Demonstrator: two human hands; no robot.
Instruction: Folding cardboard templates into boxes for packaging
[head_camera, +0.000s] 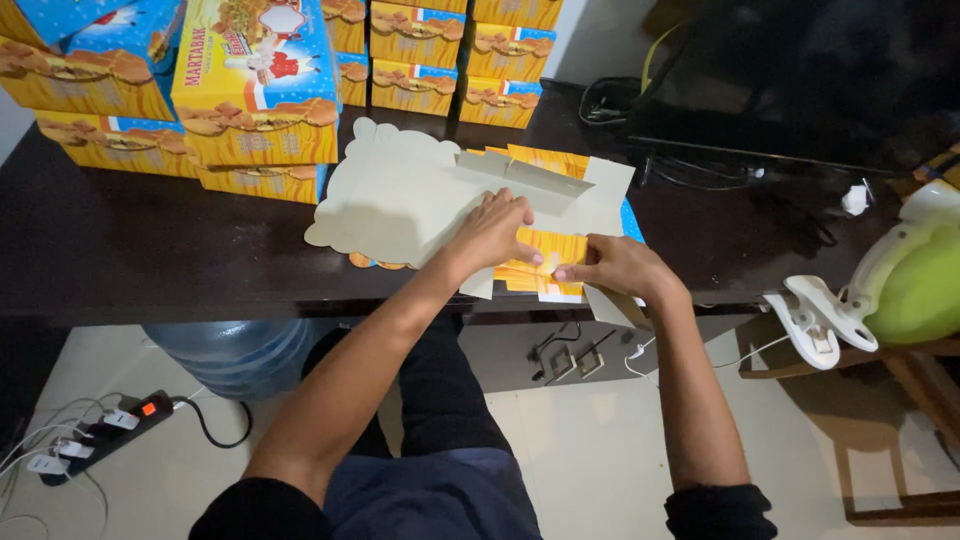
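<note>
A flat, unfolded cardboard box blank (400, 195), pale on its inner side with a scalloped left edge, lies on the dark wooden table (130, 250). It rests on a stack of yellow and orange printed blanks (545, 160). My left hand (492, 232) presses down on the blank's right part, fingers on a fold. My right hand (615, 265) pinches a side flap at the table's front edge, its fingertips almost touching my left hand's.
Assembled yellow, orange and blue boxes (255, 85) are stacked at the table's back left and centre. A dark screen and cables (760, 90) sit back right. A green and white clip-on device (880, 290) is at right. Below are a water jug (235, 355) and a power strip (110, 430).
</note>
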